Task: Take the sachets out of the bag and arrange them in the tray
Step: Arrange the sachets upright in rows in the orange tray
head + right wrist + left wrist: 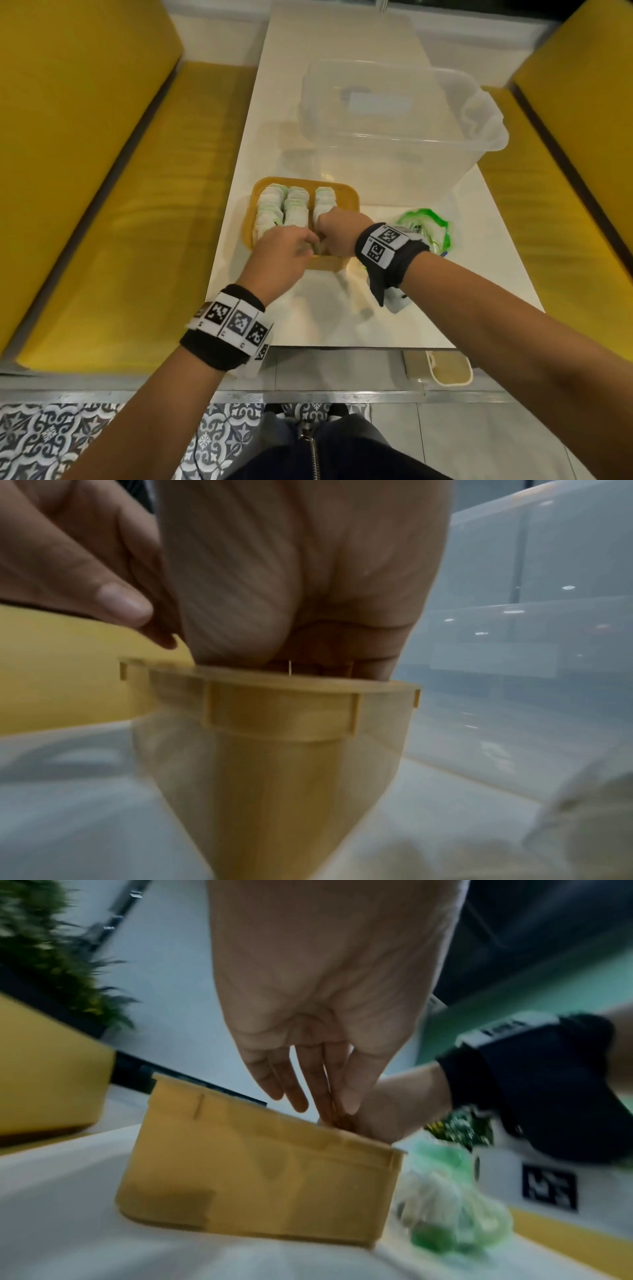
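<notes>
A yellow tray (248, 233) on the white table holds three rows of white, green-edged sachets (294, 209). Both hands meet at the near end of the right row. My right hand (325, 226) is curled like a fist with its fingers down inside the tray (281, 712), gripping sachets there; its fingertips are hidden. My left hand (310, 240) reaches in from the left with straight fingers (301, 1093) touching the same spot at the tray (260, 1183) rim. The clear, green-printed bag (428, 228) lies just right of the tray, partly behind my right wrist, and also shows in the left wrist view (455, 1213).
A large clear plastic bin (394, 137) stands behind the tray and bag. Yellow benches (85, 171) (582, 137) flank the narrow table. The table's near edge (342, 346) is close to my wrists. A beige container (442, 370) sits on the floor below.
</notes>
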A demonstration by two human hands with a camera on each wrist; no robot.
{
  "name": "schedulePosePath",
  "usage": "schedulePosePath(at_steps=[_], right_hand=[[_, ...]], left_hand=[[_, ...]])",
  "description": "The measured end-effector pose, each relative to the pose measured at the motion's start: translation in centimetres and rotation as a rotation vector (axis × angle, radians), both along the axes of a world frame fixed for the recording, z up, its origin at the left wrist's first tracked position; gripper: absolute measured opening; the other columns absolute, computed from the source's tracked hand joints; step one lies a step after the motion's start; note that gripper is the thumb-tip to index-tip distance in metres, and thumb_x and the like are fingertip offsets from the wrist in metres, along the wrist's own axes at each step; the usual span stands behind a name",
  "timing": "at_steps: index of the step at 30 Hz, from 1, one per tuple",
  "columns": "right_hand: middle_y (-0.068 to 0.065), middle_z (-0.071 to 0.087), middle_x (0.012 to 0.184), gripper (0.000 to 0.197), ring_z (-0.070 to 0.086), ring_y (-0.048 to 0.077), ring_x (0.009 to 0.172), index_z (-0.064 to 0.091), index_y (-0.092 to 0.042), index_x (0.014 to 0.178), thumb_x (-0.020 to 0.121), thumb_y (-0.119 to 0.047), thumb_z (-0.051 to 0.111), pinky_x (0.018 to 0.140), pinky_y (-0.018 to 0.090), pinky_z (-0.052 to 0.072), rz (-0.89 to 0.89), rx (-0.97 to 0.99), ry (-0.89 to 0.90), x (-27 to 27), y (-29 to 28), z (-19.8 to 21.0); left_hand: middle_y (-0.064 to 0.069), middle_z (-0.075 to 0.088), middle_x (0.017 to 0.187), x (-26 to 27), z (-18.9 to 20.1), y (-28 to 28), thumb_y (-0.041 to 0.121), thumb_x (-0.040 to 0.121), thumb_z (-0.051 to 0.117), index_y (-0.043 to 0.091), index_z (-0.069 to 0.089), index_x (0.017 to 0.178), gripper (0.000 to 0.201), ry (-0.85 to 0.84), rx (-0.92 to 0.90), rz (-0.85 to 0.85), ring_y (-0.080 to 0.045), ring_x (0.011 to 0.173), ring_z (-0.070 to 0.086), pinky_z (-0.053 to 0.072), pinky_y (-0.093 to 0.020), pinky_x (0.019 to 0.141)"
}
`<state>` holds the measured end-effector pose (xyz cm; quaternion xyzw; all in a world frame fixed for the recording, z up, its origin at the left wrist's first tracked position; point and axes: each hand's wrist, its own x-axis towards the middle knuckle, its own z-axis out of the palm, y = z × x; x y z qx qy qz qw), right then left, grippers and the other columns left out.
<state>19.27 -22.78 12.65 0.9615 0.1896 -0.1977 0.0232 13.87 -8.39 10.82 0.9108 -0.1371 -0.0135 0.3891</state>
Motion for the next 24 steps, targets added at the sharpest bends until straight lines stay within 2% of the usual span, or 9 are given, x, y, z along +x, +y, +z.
schedulePosePath(at_steps=[3,7,9,12,18,22,24], right_hand=[[0.004,0.046,0.076,0.012,0.052,0.025,0.071,0.052,-0.017,0.078,0.089,-0.018,0.054,0.064,0.033,0.049,0.034,-0.048,-0.029,-0.1,0.0,-0.4],[0.008,0.05,0.087,0.004,0.056,0.028,0.079,0.054,-0.014,0.085,0.089,-0.015,0.054,0.065,0.033,0.048,0.005,-0.067,-0.056,0.0,-0.2,-0.5],[0.011,0.057,0.097,0.016,0.062,0.031,0.086,0.059,-0.006,0.101,0.088,-0.014,0.055,0.068,0.034,0.051,-0.02,-0.046,-0.087,0.1,-0.2,-0.6],[0.014,0.06,0.107,0.038,0.064,0.033,0.088,0.051,-0.001,0.119,0.085,-0.015,0.059,0.07,0.037,0.054,-0.079,0.007,-0.136,0.5,-0.1,-1.2],[0.012,0.061,0.1,0.041,0.063,0.031,0.084,0.051,-0.002,0.117,0.08,-0.015,0.066,0.062,0.032,0.046,-0.121,0.054,-0.16,0.8,-0.4,-1.3],[0.01,0.063,0.098,0.028,0.062,0.03,0.083,0.055,-0.007,0.105,0.081,-0.016,0.064,0.067,0.035,0.052,-0.094,0.092,-0.18,0.6,-0.8,-0.9],[0.011,0.06,0.103,0.025,0.061,0.03,0.09,0.058,-0.008,0.102,0.08,-0.015,0.065,0.071,0.037,0.052,-0.085,0.115,-0.186,0.5,-1.3,0.0]], left_hand=[[-0.003,0.069,0.098,0.1,-0.9,-0.6,0.016,0.089,0.059,0.018,0.07,0.104,0.019,-0.095,0.246,-0.108,-0.024,0.096,0.061,0.049,-0.041,0.085],[-0.005,0.065,0.089,0.0,-1.3,-1.0,0.016,0.093,0.051,0.018,0.069,0.098,0.019,-0.092,0.34,-0.199,-0.027,0.086,0.059,0.048,-0.042,0.076],[-0.006,0.065,0.087,0.1,-1.5,-0.9,0.012,0.094,0.048,0.017,0.069,0.097,0.022,-0.052,0.319,-0.226,-0.028,0.084,0.059,0.047,-0.042,0.075],[-0.005,0.067,0.089,0.1,-1.5,-0.8,0.008,0.094,0.048,0.016,0.07,0.1,0.024,-0.02,0.273,-0.234,-0.027,0.084,0.059,0.047,-0.038,0.072],[-0.007,0.07,0.1,0.2,-1.6,-0.8,0.008,0.096,0.048,0.016,0.07,0.112,0.028,0.002,0.238,-0.227,-0.026,0.093,0.061,0.048,-0.038,0.081],[-0.002,0.07,0.108,0.3,-1.4,-0.8,0.016,0.096,0.052,0.016,0.068,0.117,0.026,0.034,0.14,-0.172,-0.019,0.1,0.061,0.045,-0.028,0.086],[-0.001,0.067,0.115,0.6,-0.6,-1.0,0.018,0.095,0.055,0.013,0.064,0.122,0.029,0.076,0.036,-0.106,-0.014,0.103,0.06,0.045,-0.026,0.092]])
